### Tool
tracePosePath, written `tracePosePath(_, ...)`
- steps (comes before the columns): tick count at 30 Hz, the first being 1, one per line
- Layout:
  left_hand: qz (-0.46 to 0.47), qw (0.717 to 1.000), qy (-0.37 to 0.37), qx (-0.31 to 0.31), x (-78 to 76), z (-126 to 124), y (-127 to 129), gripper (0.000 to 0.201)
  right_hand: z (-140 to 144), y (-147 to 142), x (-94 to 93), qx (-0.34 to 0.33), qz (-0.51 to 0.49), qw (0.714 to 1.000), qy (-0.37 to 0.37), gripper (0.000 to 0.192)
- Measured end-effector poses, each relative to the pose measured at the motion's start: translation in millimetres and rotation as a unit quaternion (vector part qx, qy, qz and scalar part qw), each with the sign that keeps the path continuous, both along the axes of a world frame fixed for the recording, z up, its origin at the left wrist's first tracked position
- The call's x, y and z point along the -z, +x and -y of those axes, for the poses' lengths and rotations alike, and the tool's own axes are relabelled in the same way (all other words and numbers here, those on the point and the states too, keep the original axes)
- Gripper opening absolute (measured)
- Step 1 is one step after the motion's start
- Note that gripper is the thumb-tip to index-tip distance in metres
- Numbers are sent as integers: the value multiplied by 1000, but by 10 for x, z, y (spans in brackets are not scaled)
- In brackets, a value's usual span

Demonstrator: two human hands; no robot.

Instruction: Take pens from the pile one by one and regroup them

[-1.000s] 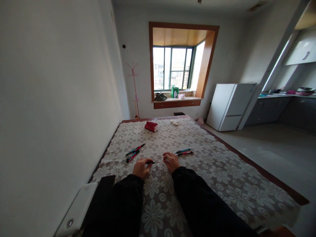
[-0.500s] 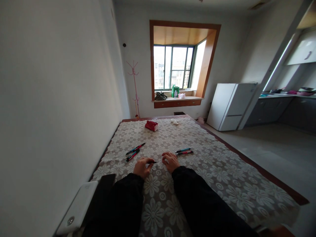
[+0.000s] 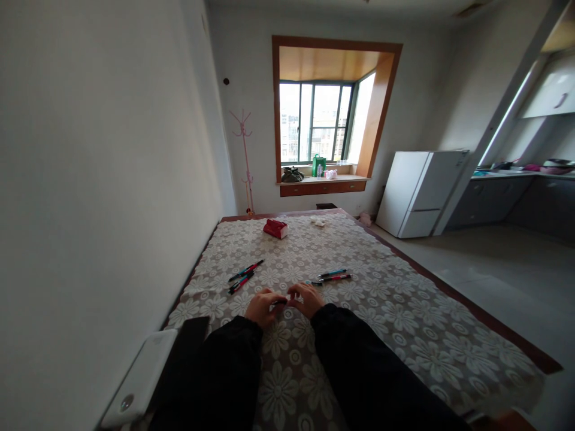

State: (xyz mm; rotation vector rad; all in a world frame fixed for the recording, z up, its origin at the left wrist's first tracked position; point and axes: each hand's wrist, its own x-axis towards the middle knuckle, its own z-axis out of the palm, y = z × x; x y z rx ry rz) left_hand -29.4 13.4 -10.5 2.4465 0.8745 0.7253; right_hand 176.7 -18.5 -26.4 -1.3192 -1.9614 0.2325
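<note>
My left hand [image 3: 261,307] and my right hand [image 3: 306,298] meet over the flower-patterned tablecloth [image 3: 404,317], fingertips together on a small dark pen part [image 3: 281,301]. What exactly each hand pinches is too small to tell. Two or three pens [image 3: 244,276] lie in a loose group ahead on the left. Two more pens [image 3: 335,275] lie ahead on the right, with a short piece [image 3: 314,282] beside them.
A red box [image 3: 275,228] and a white crumpled thing [image 3: 318,221] sit at the table's far end. A white device [image 3: 140,380] rests at the near left edge by the wall. A white fridge [image 3: 420,191] stands to the right.
Both hands have drawn together and slightly toward me; before, they were apart with the left hand holding a dark pen part. A short piece now lies by the right pens.
</note>
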Motion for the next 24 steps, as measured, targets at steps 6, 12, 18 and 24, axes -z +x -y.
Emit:
tracePosePath(6,83,989,15,-120,-27,-25,-16,21,-59,195,41,116,-16,993,14,25)
tracePosePath(12,78,990,19,-113,3,-45,-13,24,-35,217,96,114,117,986,-36,19)
tracePosePath(18,16,996,-3,-84,52,-44,0,26,-51,187,92,117,100,988,-30,13)
tracePosePath(24,-2,996,3,-88,-5,-13,-2,24,-56,184,107,97,64,993,-9,13)
